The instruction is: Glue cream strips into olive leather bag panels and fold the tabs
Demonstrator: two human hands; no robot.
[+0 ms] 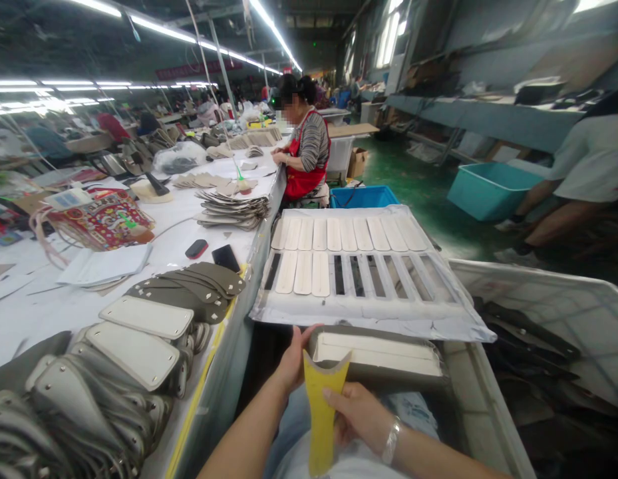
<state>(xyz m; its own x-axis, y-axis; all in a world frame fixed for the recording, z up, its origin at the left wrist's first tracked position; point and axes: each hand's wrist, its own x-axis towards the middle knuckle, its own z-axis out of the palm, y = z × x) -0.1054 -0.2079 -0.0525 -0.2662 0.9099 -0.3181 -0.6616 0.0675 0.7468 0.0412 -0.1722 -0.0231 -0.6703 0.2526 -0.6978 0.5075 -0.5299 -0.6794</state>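
Loosely spread, left hand [293, 362] touches panel [383, 354]; right hand [359, 414] grips tool [318, 402].

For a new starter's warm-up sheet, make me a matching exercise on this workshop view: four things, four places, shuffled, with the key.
Things
1. yellow tool
2. left hand
3. teal tub
4. patterned bag

Places
A. on the green floor
B. by the left end of the white panel
C. on the long white table
D. in the right hand

Right pairs: 1-D, 2-B, 3-A, 4-C
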